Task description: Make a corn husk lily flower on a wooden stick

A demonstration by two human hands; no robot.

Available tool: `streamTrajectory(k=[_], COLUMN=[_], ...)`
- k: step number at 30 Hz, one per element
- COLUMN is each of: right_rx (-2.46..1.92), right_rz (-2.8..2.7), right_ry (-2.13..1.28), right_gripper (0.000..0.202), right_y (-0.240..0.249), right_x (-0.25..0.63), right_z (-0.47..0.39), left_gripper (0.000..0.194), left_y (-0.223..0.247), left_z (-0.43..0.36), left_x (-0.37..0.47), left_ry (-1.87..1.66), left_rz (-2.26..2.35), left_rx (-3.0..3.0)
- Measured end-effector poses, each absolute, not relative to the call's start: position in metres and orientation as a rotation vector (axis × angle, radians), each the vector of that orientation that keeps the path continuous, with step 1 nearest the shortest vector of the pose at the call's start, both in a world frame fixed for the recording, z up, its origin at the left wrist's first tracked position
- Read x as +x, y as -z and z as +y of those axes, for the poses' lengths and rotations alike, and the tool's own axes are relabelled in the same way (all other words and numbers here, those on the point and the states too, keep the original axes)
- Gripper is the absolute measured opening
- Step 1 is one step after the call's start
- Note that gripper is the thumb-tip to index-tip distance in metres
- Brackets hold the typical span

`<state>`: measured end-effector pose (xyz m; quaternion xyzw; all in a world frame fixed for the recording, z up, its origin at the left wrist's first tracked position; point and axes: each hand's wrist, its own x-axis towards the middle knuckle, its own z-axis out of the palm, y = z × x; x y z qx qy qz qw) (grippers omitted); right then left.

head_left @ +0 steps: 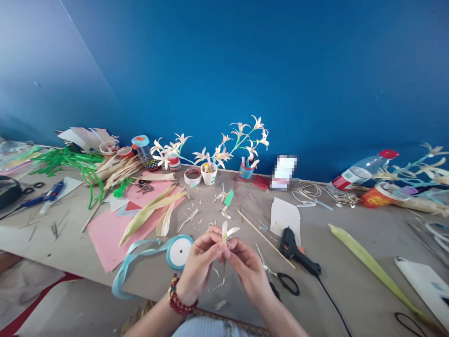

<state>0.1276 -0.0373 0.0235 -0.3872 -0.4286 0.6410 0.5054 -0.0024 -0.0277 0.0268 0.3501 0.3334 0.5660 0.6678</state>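
Observation:
Just above the front of the table, a small pale artificial flower (225, 230) with narrow petals is pinched at its base between the fingertips of both hands. My left hand (203, 252), with a red beaded bracelet at the wrist, closes on it from the left. From the right, my right hand (247, 264) grips the same base with thumb and fingers. A thin stem shows below the fingertips. Beside my left hand lies a roll of light blue ribbon (180, 252), partly unwound. Close to my right hand are black-handled scissors (287, 283) and a black glue gun (298, 250).
Finished flower stems stand in a white cup (209, 176) by the blue wall. Dried husks (149, 215) lie over pink paper sheets (105, 234) at left. A long green husk (372, 267), a thin wooden stick (264, 238) and a plastic bottle (358, 173) are to the right.

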Motion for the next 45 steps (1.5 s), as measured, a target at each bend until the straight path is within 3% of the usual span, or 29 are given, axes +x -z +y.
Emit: streamTrajectory(k=[5,18,25,34,45], right_rx=[-0.937,-0.957,-1.180,-1.869,-1.764], right_rz=[-0.996,-1.047,-1.555,-1.970,-2.231], right_ry=[-1.579,-1.587,-1.186,0.007,-0.159], right_gripper=[0.030,0.027,0.016,0.038,0.033], right_y=[-0.020,-0.018,-0.013,0.024,0.031], right_x=[0.129,0.134,0.161,0.321,0.354], right_z=[-0.040,-0.039,-0.038,-0.049,-0.029], left_gripper=[0.017,0.016,0.013,0.013,0.014], left_y=[-0.031,-0.031,-0.025,-0.007,-0.007], left_z=[-0.024,-0.024,-0.021,-0.016,-0.019], left_x=[-0.012,-0.010,-0.020,-0.031,-0.030], left_ry=[-1.147,-1.204,-1.285,-1.245,-1.272], left_rz=[0.696,0.748,0.925,1.009,1.019], left_rx=[0.729,0.881,1.088,1.249,1.223])
